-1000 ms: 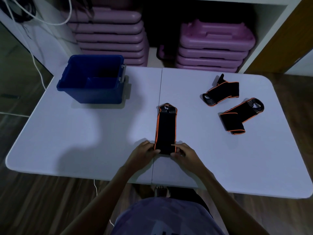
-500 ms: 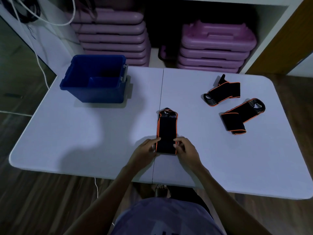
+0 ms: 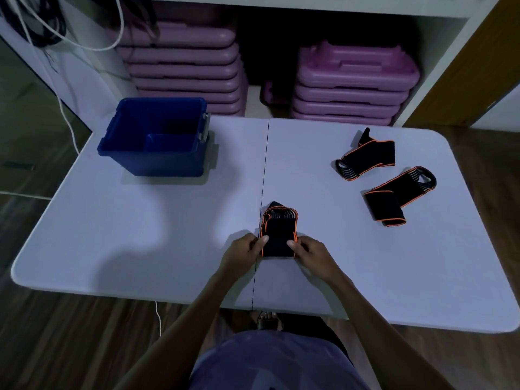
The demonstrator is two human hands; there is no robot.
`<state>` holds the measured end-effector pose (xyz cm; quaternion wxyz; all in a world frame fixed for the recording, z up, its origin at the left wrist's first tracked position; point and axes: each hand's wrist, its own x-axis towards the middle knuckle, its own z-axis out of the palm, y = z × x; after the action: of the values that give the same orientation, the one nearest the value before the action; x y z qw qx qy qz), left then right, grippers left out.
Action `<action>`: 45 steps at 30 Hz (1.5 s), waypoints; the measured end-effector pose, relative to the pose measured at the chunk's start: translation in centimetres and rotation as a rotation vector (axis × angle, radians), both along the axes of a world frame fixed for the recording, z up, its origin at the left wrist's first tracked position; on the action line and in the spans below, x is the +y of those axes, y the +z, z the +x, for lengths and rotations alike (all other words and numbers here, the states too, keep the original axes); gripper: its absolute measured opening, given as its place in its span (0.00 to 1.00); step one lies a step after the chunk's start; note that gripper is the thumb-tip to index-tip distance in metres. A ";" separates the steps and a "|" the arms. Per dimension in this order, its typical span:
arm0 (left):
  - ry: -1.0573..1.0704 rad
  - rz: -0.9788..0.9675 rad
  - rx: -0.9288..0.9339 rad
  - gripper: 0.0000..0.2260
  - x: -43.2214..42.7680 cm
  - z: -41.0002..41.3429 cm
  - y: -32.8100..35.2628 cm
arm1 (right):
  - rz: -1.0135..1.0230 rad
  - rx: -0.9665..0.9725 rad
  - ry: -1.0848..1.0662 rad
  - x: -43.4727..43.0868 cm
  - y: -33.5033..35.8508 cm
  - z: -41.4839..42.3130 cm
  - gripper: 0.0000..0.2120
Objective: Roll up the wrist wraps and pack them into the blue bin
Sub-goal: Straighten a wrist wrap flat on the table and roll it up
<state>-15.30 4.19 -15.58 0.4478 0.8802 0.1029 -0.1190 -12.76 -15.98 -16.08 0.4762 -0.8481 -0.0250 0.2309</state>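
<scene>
Left hand (image 3: 244,253) and right hand (image 3: 311,256) pinch first wrap (image 3: 278,235) near table (image 3: 140,235) front edge, part-rolled; two wraps (image 3: 365,159) unrolled at right; blue bin (image 3: 157,161) looks empty.

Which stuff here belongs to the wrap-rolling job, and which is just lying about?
Job: black orange-edged wrist wrap being rolled, held by left hand and right hand; two loose wraps; blue plastic bin.
Lying about: purple plastic step stacks; white cables.

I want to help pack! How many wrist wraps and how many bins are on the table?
Wrist wraps: 3, namely one being rolled, one far right, one nearer right
Blue bin: 1
Total: 4
</scene>
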 end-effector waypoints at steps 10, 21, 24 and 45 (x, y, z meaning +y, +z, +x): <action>0.123 -0.151 -0.101 0.17 -1.2 -0.5 -1.0 | 0.035 0.083 -0.246 1.6 0.4 1.5 0.18; 0.591 0.092 -0.157 0.15 7.2 -0.3 -0.5 | 0.199 0.233 -0.112 14.3 1.6 1.8 0.10; 0.676 0.139 -0.105 0.16 12.5 -1.2 -0.6 | 0.194 0.245 -0.050 20.1 1.2 1.6 0.12; 0.926 0.176 -0.305 0.08 7.1 2.9 0.8 | 0.499 0.500 -0.120 12.8 0.3 5.5 0.18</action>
<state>-12.37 11.24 -14.82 0.3875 0.7840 0.4262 0.2316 -7.22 -3.16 -15.77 0.6729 -0.6227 0.0866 0.3898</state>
